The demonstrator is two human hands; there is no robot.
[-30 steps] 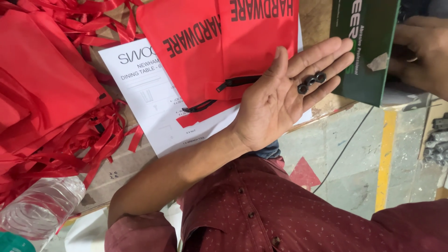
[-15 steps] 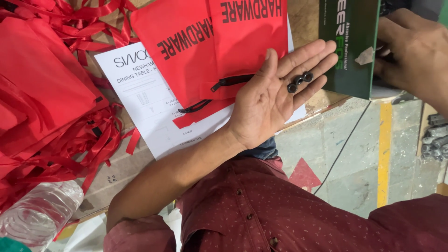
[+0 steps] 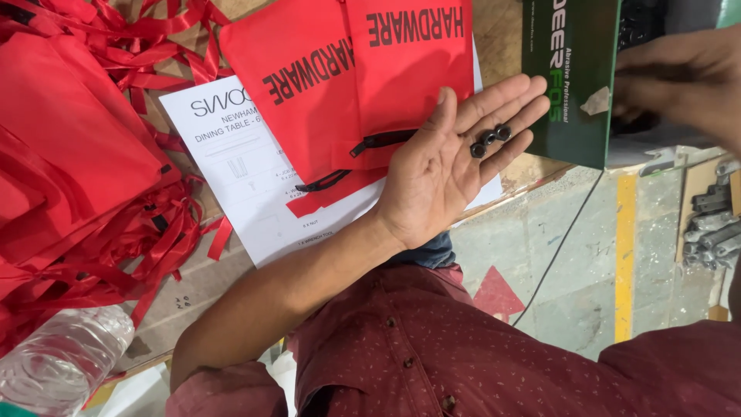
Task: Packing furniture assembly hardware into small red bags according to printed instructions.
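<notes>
1. Counter (image 3: 494, 35): brown top, mostly covered. Its edge runs on a slant from lower left to upper right, passing under the left hand; past it lies bare concrete floor (image 3: 571, 255) with a yellow stripe.
2. Heap of red bags (image 3: 77, 154) with tangled ribbons fills the counter's left side, leaving no free room there.
3. Two flat red pouches (image 3: 347, 93) with black zips lie on a white instruction sheet (image 3: 239, 185), just beside the palm.
4. Green box (image 3: 567, 77) stands at the counter edge. The right hand (image 3: 679, 77) is at its far side, fingers curled; what its grip holds, cannot tell.
5. Left hand (image 3: 440, 170): palm up, fingers spread flat toward the upper right, grip wide open.
6. Three small black nuts (image 3: 489, 139) rest on the fingers in a short row, its long axis running along the fingers toward the box.
</notes>
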